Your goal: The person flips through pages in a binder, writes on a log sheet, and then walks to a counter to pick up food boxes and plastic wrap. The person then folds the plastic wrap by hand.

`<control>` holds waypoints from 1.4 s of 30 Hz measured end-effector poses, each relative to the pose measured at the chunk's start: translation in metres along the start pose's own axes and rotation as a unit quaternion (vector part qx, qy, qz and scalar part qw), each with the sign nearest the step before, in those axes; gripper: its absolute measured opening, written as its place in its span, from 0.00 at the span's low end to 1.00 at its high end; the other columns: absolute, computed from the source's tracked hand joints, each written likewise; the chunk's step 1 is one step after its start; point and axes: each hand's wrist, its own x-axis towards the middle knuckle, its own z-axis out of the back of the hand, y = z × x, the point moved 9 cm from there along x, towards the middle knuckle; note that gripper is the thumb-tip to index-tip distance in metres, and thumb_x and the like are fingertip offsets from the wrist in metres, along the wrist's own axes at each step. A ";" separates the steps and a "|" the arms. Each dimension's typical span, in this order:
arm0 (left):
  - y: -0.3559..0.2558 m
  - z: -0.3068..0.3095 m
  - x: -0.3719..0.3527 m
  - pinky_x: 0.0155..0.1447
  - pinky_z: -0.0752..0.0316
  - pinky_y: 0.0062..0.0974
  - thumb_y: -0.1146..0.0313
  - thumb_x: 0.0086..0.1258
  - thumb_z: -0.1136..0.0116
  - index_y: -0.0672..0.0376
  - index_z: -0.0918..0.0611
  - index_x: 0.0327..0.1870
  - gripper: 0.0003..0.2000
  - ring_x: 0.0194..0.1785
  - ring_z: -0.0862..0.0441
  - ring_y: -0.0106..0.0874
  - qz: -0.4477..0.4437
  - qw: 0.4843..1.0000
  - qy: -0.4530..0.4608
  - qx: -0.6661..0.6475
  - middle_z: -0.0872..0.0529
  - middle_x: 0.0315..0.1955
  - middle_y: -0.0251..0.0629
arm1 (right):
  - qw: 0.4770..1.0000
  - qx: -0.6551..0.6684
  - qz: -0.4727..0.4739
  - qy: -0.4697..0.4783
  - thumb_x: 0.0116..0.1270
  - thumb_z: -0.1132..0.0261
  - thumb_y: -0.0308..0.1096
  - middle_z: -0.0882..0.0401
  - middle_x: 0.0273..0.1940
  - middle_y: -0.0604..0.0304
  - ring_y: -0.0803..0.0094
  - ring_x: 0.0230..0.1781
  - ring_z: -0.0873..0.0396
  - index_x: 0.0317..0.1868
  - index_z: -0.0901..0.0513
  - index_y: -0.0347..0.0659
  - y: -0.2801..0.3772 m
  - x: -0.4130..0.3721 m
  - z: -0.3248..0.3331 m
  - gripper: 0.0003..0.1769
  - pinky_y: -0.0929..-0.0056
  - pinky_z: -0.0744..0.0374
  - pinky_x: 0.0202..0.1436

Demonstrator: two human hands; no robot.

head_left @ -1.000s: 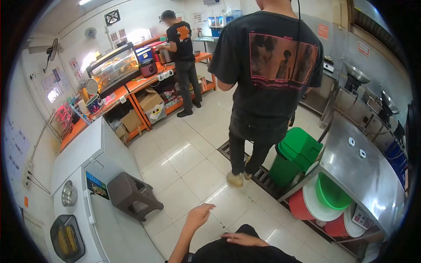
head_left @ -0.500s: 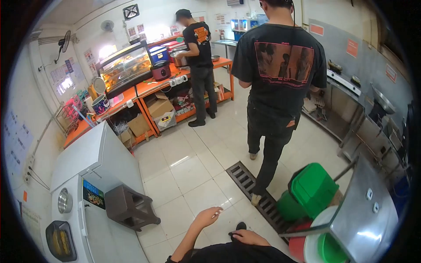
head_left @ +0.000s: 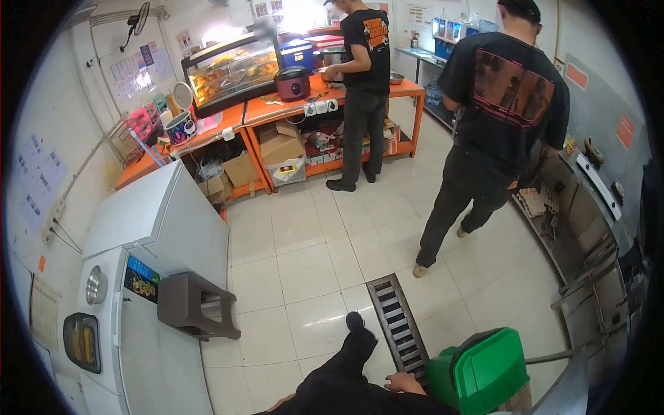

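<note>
My right hand (head_left: 404, 382) hangs low at my side near the bottom edge, beside the floor drain grate (head_left: 400, 325). Its fingers are loosely bent, slightly apart, and nothing shows in them. Of my left arm only a sliver of skin (head_left: 279, 404) shows at the bottom edge; its fingers are hidden. One dark shoe (head_left: 355, 321) is stretched forward on the tiles. A green lidded bin (head_left: 490, 370) stands just right of my right hand, apart from it.
At left are a white chest freezer (head_left: 131, 214), a brown stool (head_left: 197, 304), a metal bowl (head_left: 96, 285) and a dark tray (head_left: 81, 342). One person (head_left: 498, 111) walks ahead; another (head_left: 366, 76) stands at the orange table (head_left: 242, 117) with a rice cooker (head_left: 292, 83).
My view has moved forward and turned. My left hand has dropped mostly out of view; my right hand has shifted slightly right. The nearer person has stepped farther ahead.
</note>
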 end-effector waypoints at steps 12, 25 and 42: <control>-0.193 0.180 0.216 0.56 0.30 0.38 0.54 0.61 0.47 0.63 0.26 0.54 0.25 0.53 0.24 0.48 -0.113 0.983 -0.146 -0.002 0.21 0.47 0.54 | 0.828 0.495 -0.123 -0.233 0.63 0.46 0.39 0.19 0.33 0.50 0.63 0.36 0.19 0.44 0.20 0.36 -0.193 0.148 0.107 0.17 0.67 0.23 0.43; -0.272 0.387 0.303 0.51 0.26 0.34 0.66 0.62 0.49 0.57 0.25 0.51 0.16 0.46 0.20 0.42 -0.019 0.948 -0.263 -0.181 0.18 0.42 0.49 | 0.992 -0.003 0.096 -0.088 0.62 0.50 0.46 0.18 0.37 0.48 0.58 0.35 0.18 0.42 0.19 0.38 -0.241 0.348 0.378 0.22 0.62 0.23 0.46; -0.198 0.383 0.348 0.45 0.26 0.32 0.61 0.64 0.48 0.61 0.24 0.51 0.18 0.40 0.19 0.36 0.236 0.791 -0.314 -0.469 0.17 0.36 0.47 | 0.927 0.348 0.113 -0.083 0.66 0.49 0.38 0.18 0.35 0.61 0.73 0.32 0.20 0.44 0.21 0.46 0.208 0.740 0.951 0.13 0.73 0.27 0.34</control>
